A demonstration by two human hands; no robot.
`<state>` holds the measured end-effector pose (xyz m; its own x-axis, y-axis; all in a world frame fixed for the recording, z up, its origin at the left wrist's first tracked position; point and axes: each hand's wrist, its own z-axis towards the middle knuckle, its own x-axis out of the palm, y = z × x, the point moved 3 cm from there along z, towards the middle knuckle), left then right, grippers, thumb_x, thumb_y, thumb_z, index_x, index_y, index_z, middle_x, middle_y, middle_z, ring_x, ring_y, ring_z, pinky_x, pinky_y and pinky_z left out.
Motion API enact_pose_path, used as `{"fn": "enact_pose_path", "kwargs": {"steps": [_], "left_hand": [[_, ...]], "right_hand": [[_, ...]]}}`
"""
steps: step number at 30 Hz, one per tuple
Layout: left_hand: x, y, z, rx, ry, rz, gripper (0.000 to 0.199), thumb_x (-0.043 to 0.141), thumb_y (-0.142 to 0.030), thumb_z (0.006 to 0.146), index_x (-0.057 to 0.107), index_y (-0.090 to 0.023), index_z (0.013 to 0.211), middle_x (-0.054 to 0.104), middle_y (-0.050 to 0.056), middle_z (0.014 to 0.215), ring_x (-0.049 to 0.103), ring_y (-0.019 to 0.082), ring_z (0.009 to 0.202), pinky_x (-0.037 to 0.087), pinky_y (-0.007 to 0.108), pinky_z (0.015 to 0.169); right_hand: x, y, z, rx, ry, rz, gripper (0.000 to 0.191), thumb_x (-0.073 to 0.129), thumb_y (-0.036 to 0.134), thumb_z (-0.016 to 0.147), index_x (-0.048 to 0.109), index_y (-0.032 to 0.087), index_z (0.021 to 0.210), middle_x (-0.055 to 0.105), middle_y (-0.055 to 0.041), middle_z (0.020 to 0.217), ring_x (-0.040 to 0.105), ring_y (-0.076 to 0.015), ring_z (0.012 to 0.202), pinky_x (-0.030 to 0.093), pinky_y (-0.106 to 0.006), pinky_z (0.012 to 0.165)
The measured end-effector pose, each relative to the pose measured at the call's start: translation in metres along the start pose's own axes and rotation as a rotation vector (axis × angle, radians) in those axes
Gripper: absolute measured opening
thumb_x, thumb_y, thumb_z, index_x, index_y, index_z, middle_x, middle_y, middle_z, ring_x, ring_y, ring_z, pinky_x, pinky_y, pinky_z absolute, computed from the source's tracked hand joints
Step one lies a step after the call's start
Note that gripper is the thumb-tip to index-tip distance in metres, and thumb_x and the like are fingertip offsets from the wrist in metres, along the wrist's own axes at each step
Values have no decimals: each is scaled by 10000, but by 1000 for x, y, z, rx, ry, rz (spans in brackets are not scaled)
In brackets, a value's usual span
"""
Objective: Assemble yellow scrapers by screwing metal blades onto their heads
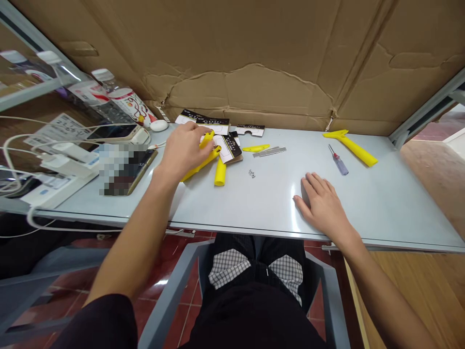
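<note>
My left hand (185,148) is curled over a yellow plastic scraper body (201,166) at the left middle of the table, its fingers partly hiding it. Just right of it lies a yellow tube-like handle (220,173), partly under a black-and-white printed card (228,148). My right hand (321,201) rests palm down near the front edge with its fingers stretched out and holds nothing. Between the hands are several small screws (252,173), flat metal blades (271,151) and a small yellow plastic piece (256,148). A screwdriver (338,161) and another yellow scraper body (352,147) lie to the right.
More printed cards (203,121) lie along the back by the cardboard wall (247,63). On the left are a phone (145,172), a power strip (54,189) with white cables, and plastic bottles (129,102). Metal posts (428,109) frame the grey table (269,208).
</note>
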<state>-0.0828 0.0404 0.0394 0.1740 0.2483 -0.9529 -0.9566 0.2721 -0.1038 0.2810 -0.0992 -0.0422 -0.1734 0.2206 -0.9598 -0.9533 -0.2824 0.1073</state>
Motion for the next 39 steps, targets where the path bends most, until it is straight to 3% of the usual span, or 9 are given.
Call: {"fn": "enact_pose_path", "kwargs": {"steps": [4, 7, 10, 13, 18, 24, 27, 31, 39], "left_hand": [[-13, -14, -42, -6, -126, 0, 493, 470, -444, 1043, 755, -141, 1306, 702, 157, 1229, 654, 305, 1118, 507, 464, 1007], [-17, -2, -71, -90, -209, -63, 414, 516, -419, 1016, 756, -163, 1236, 735, 134, 1198, 691, 284, 1045, 530, 456, 1032], [-15, 15, -91, -171, -256, -60, 397, 510, -395, 999, 732, -167, 1237, 732, 135, 1241, 669, 307, 1197, 489, 458, 1137], [-9, 20, -100, -198, -186, -40, 407, 500, -386, 983, 702, -226, 1299, 690, 111, 1340, 610, 340, 1295, 451, 499, 1158], [0, 10, -101, -241, -94, 114, 402, 533, -505, 974, 741, -273, 1228, 549, 114, 1535, 441, 480, 1413, 406, 662, 1078], [6, 3, -91, -210, -82, 141, 441, 535, -503, 978, 786, -204, 1183, 495, 183, 1588, 407, 523, 1421, 374, 731, 1080], [8, 1, -82, -170, -87, 170, 493, 519, -517, 984, 781, -170, 1216, 497, 218, 1581, 385, 517, 1431, 348, 732, 1089], [10, 0, -71, -148, -134, 202, 480, 520, -533, 986, 779, -225, 1249, 576, 192, 1505, 399, 468, 1410, 331, 694, 1092], [11, -9, -68, -192, -116, 174, 541, 488, -551, 984, 762, -176, 1262, 603, 219, 1440, 420, 465, 1379, 279, 662, 1111]], "right_hand": [[0, 0, -1, 7, -1, 16, 618, 392, 488, 1087, 574, 75, 1510, 508, -229, 1645, 419, -400, 1573, 341, -609, 1288], [-1, 1, 0, 9, 4, 12, 620, 385, 486, 1089, 576, 70, 1507, 508, -228, 1645, 425, -401, 1569, 343, -607, 1287], [-2, 2, 0, 8, 16, 6, 625, 389, 478, 1088, 571, 53, 1509, 504, -235, 1646, 420, -400, 1572, 337, -602, 1291], [-2, 2, 0, 12, 10, 13, 632, 394, 479, 1086, 569, 46, 1512, 506, -235, 1644, 419, -401, 1573, 333, -603, 1294], [0, 1, 0, 11, -7, 13, 622, 399, 480, 1086, 576, 58, 1508, 514, -230, 1639, 428, -400, 1568, 344, -605, 1288], [0, 0, 1, -4, 10, -7, 623, 400, 481, 1086, 576, 54, 1504, 516, -232, 1636, 432, -408, 1563, 355, -607, 1281], [0, 0, 0, 5, 2, -5, 627, 400, 477, 1086, 568, 50, 1513, 509, -231, 1643, 428, -407, 1566, 351, -609, 1285], [1, 1, 0, 9, -3, 1, 628, 398, 479, 1086, 566, 56, 1519, 505, -233, 1646, 424, -402, 1570, 349, -615, 1286], [2, 0, -1, 16, -3, 9, 635, 403, 483, 1085, 562, 52, 1524, 506, -232, 1645, 421, -400, 1574, 343, -613, 1291]]}}
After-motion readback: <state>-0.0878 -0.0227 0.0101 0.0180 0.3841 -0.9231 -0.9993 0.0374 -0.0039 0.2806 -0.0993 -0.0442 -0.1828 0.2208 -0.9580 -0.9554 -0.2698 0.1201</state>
